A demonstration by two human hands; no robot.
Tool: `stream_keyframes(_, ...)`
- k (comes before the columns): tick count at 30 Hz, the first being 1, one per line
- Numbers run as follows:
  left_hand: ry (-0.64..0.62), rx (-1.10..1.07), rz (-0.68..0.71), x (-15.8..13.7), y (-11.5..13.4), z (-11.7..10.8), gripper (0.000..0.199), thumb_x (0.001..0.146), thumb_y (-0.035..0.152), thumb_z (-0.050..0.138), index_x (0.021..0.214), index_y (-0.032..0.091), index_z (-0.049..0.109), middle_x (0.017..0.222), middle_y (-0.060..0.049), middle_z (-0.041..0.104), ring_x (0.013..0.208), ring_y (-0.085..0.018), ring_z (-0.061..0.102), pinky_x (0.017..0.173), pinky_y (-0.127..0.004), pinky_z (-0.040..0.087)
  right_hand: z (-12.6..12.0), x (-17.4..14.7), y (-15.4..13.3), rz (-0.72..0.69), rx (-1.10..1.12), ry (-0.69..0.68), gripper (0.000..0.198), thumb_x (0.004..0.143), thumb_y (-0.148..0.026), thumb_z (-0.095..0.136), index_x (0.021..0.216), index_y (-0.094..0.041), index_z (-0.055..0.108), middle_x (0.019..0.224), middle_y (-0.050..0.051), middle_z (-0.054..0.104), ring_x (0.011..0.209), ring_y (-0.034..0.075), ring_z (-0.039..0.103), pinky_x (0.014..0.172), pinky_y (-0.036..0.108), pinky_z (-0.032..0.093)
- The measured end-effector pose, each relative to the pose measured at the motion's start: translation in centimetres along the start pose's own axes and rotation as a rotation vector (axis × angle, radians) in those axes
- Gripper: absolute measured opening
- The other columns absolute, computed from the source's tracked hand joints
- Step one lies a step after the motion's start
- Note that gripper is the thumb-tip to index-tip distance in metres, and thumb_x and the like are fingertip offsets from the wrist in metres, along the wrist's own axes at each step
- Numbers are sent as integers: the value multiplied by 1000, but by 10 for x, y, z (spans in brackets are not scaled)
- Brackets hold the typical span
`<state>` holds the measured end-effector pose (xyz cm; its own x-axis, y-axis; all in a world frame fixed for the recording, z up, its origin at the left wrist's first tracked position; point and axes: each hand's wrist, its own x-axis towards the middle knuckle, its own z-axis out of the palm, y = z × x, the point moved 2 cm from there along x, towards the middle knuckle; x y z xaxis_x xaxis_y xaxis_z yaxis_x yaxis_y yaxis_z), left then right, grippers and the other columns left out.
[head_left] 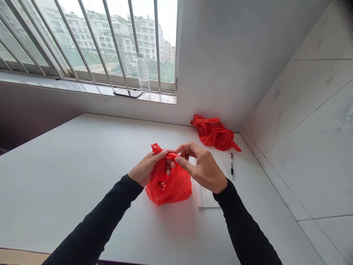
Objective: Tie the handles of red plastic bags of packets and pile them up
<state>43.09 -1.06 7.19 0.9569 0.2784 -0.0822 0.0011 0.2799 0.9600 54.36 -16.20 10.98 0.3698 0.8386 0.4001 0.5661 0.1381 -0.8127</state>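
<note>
A red plastic bag [176,187] rests on the white table in front of me, with something inside that I cannot make out. My left hand [150,167] is closed around the bag's gathered top, some of its fingers passing behind the plastic. From the other side, my right hand [200,165] pinches the twisted red plastic at the top between thumb and fingers. A loose end of the bag sticks up beyond my left thumb. Through a small gap low on the left of the bag, a dark patterned patch shows.
Another crumpled red bag [215,134] lies by the back wall. A black pen [232,167] and a white paper pad [208,198], partly under my right arm, are to the right. On the windowsill stand a clear bottle [143,75] and a flat phone [127,93]. Tiled wall borders the right.
</note>
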Motion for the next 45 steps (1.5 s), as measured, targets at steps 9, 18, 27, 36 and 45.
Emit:
stream_keyframes(9, -33, 49, 61, -1, 3, 3, 17, 77, 20, 81, 90, 15, 70, 78, -3, 70, 72, -16, 69, 70, -27, 56, 5, 4, 16, -9, -24, -36, 33, 100, -41, 53, 128, -24, 55, 126, 7, 62, 118, 21, 56, 102, 39, 44)
stream_keyframes(18, 247, 913, 692, -1, -9, -1, 49, 75, -8, 47, 106, 21, 72, 99, -4, 70, 85, -13, 66, 74, -26, 54, 15, 14, 55, 243, 172, -278, 37, 103, -40, 39, 131, -22, 56, 63, -6, 38, 53, 11, 33, 51, 25, 32)
stream_keyframes(27, 284, 1298, 906, -3, -20, -3, 76, 75, -10, 42, 135, 32, 60, 124, -6, 62, 80, -12, 63, 65, -25, 53, 17, 14, 68, 251, 159, -308, 26, 95, -42, 55, 107, -20, 64, 70, -3, 57, 58, 10, 45, 56, 23, 38)
stream_keyframes(36, 194, 1549, 956, 1, -21, 0, 76, 91, 0, 43, 159, 26, 22, 144, -13, 56, 131, -27, 55, 101, -47, 53, 5, 18, 79, 291, 41, -84, 23, 89, -39, 61, 92, -19, 70, 84, 4, 71, 75, 15, 64, 68, 27, 49)
stream_keyframes(45, 187, 1623, 926, -1, -21, 1, 65, 97, 6, 47, 156, 28, 31, 161, -12, 37, 151, -28, 30, 118, -55, 34, -13, 22, 102, 349, 58, 17, 27, 84, -39, 63, 91, -14, 69, 79, 6, 71, 68, 15, 64, 67, 28, 52)
